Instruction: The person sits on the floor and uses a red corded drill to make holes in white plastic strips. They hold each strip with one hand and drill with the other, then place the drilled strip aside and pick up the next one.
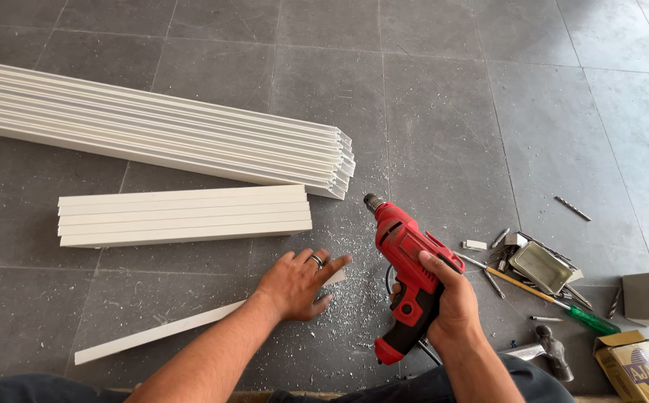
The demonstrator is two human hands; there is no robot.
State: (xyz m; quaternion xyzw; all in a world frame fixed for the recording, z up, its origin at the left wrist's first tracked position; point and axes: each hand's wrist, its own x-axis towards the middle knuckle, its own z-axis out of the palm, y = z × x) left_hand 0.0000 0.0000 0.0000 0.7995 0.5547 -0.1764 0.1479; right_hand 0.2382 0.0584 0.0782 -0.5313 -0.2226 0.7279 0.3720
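Note:
My right hand (450, 298) grips a red power drill (403, 261) by its handle, with the chuck pointing up and away over the floor. My left hand (298, 283), wearing a ring, lies flat on the near end of a long white plastic strip (160, 332) resting on the grey tiled floor. White shavings are scattered between the two hands.
A short stack of white strips (183, 216) lies beyond my left hand, with a longer bundle of white channels (160, 130) behind it. To the right are a small metal tin (539, 266), a green-handled screwdriver (563, 304), loose drill bits, a hammer (552, 352) and a cardboard box (638, 366).

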